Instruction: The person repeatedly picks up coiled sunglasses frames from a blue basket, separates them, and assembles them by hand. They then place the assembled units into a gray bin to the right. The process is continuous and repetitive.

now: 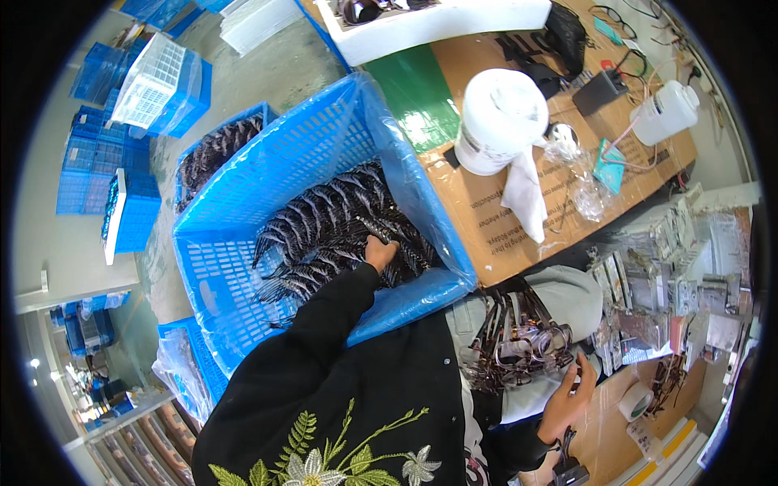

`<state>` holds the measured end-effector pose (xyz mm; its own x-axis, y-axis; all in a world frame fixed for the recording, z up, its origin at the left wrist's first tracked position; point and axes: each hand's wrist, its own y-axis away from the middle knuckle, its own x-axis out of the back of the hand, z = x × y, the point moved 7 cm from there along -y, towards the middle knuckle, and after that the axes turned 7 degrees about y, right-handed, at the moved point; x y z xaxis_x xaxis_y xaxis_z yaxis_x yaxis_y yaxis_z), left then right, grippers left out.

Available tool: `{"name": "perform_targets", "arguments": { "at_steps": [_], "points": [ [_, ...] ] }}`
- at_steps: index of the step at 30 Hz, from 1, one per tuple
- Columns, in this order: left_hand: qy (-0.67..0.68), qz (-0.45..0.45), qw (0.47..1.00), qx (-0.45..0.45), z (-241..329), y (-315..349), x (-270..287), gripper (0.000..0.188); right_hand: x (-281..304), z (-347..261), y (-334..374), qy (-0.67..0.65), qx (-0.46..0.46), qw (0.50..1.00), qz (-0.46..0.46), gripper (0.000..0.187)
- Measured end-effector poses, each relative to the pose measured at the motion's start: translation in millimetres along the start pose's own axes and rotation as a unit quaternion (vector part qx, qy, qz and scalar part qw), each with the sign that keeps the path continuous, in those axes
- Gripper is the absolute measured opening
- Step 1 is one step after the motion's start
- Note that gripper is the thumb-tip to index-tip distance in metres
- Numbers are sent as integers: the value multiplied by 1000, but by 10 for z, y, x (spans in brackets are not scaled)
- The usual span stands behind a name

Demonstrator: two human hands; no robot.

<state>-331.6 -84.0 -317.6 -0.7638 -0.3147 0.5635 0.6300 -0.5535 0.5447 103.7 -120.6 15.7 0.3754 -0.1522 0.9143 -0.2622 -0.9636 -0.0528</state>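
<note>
My left hand (381, 253) reaches into a large blue plastic basket (212, 251). Its fingers are closed on some of the dark eyeglass frames (324, 206), which lie nested in curved rows there. How many it grips is hidden. On my lap, over grey cloth, rests a bunch of brown tortoiseshell eyeglass frames (519, 344). Just beside that bunch is my right hand (567, 401), its fingers apart and slightly bent, with nothing visible in them.
A cardboard-topped table (494, 223) adjoins the basket on the right. It bears a white tub (501, 121), a white bottle (666, 113) and a white foam tray (454, 24). Another filled blue basket (219, 154) stands behind. Metal blocks (648, 292) crowd the right side.
</note>
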Motion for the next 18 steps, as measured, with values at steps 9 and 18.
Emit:
{"name": "perform_targets", "arguments": {
  "at_steps": [9,18],
  "points": [
    [233,-89,964,89,-511,-464,-287,26,-130,114,24,-53,-33,998,31,14],
    [314,-209,915,145,-341,-516,-205,28,215,37,61,-108,24,985,133,12]
  ]
}}
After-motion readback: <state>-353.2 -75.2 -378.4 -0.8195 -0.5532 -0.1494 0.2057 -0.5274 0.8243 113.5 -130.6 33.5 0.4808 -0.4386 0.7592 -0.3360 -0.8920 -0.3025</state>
